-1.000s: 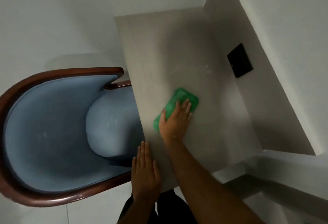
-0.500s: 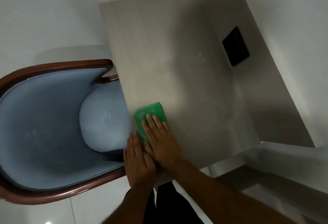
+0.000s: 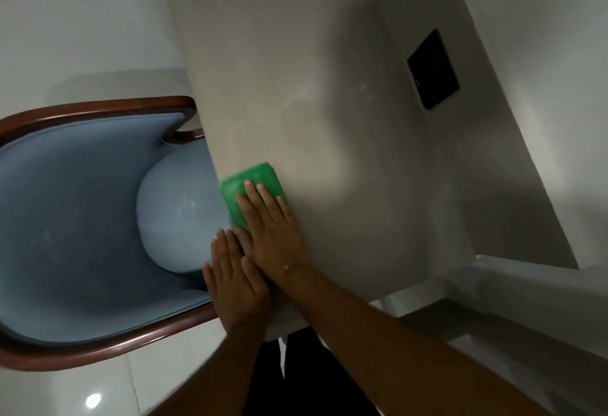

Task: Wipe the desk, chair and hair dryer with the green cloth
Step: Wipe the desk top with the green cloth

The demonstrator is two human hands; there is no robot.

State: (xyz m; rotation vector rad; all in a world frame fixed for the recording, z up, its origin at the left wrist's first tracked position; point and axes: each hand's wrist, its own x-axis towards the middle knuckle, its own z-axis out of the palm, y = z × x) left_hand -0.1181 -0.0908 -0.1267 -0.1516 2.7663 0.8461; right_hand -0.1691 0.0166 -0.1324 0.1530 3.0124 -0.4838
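One desk (image 3: 296,70); one chair (image 3: 82,218); one green cloth (image 3: 245,182); two hands (image 3: 273,234).

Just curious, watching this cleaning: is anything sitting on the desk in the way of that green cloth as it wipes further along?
Nothing visible does. The right hand lies flat on the green cloth at the desk's chair-side edge, and the desktop ahead shows only faint smears. The black panel sits on the side wall, off the surface.
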